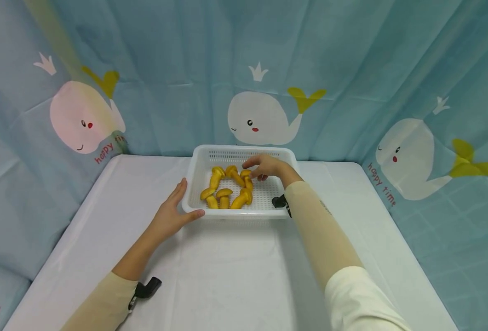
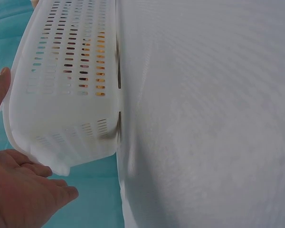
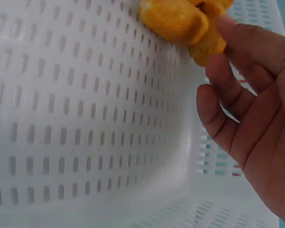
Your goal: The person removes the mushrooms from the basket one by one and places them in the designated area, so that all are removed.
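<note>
Plainly, yellow mushrooms [image 1: 224, 197] between wide left hand [image 1: 171, 214] and right hand [image 1: 271, 166], latter's grip unclear.

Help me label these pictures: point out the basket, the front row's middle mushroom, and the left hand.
Basket [image 1: 235, 213]: head view, front rim.
Middle mushroom [image 1: 224, 192]: head view, cap.
Left hand [image 1: 171, 217]: head view, between wrist and fingers.

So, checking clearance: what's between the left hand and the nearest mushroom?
The head view shows the basket's left wall between the left hand and that mushroom.
</note>
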`<state>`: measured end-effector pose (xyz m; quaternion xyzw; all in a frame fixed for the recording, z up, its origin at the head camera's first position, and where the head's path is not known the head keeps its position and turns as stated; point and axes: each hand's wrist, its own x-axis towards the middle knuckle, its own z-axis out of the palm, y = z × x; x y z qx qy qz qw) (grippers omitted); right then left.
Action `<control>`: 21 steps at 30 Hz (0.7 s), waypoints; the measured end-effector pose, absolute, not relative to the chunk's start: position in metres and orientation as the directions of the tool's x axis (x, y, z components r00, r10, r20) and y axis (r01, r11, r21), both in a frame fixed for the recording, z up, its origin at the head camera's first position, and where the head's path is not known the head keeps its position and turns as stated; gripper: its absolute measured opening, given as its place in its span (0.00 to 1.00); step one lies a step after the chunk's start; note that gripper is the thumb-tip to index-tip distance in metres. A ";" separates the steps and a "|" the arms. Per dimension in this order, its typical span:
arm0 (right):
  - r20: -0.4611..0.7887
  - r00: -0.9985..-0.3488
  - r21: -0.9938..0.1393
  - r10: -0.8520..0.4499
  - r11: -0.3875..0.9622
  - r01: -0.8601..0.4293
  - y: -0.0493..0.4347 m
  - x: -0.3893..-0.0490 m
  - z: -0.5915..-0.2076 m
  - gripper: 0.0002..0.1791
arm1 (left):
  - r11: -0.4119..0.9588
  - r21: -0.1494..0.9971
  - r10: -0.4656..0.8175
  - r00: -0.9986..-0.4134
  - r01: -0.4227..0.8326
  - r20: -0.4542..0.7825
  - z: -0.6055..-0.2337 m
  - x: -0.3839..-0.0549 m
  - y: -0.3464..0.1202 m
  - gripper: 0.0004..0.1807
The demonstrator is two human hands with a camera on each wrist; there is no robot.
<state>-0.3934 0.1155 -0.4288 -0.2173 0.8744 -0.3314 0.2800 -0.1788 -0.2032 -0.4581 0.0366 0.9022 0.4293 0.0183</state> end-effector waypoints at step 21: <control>-0.382 -0.763 -0.702 -0.522 0.701 -0.128 0.111 -0.397 -0.438 0.25 | 0.631 0.775 0.078 -0.997 0.039 -0.014 -0.457 -0.178 -0.202 0.64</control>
